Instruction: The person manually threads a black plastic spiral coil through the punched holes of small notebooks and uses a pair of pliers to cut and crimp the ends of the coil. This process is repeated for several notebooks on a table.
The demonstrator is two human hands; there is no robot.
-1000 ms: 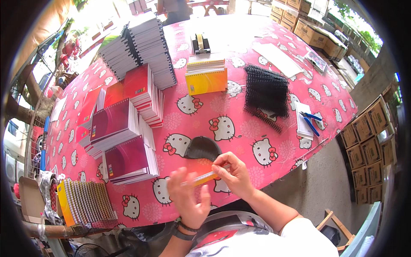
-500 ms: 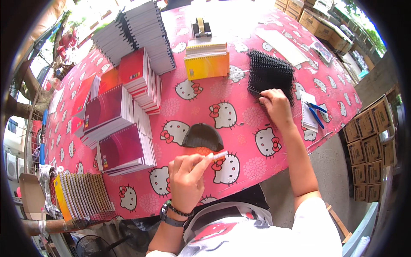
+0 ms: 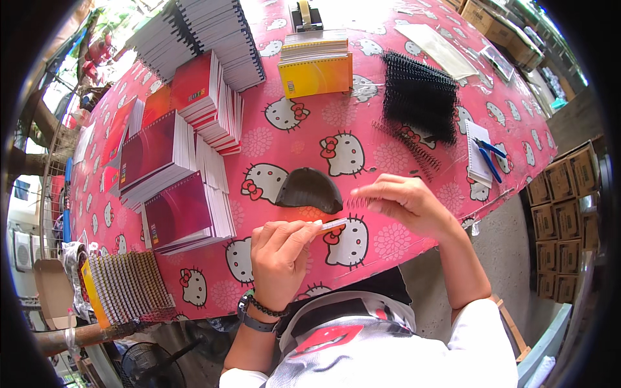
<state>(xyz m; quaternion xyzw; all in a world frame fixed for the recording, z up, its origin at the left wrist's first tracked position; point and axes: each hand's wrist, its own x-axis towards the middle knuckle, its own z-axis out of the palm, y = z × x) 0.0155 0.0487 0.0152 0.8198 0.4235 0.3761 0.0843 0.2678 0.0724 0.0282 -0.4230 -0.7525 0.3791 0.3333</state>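
Near the table's front edge, my left hand grips a small notepad, seen nearly edge-on as a white strip of pages. My right hand pinches a thin dark spiral binding coil close to the pad's right end, apart from it. Just beyond both hands lies a dark curved shell-like tray, with an orange patch showing at its near edge. A heap of black spiral coils lies at the right, with loose coils on its near side.
Stacks of purple notebooks and red notebooks fill the left. Yellow spiral notebooks stand near a tape dispenser. Blue-handled pliers rest on a white pad at right. More bound notebooks sit front left.
My right hand has come from the coil heap toward my left hand, carrying a coil. Loose coils now lie beside the heap. My left hand keeps the notepad; the view has shifted slightly.
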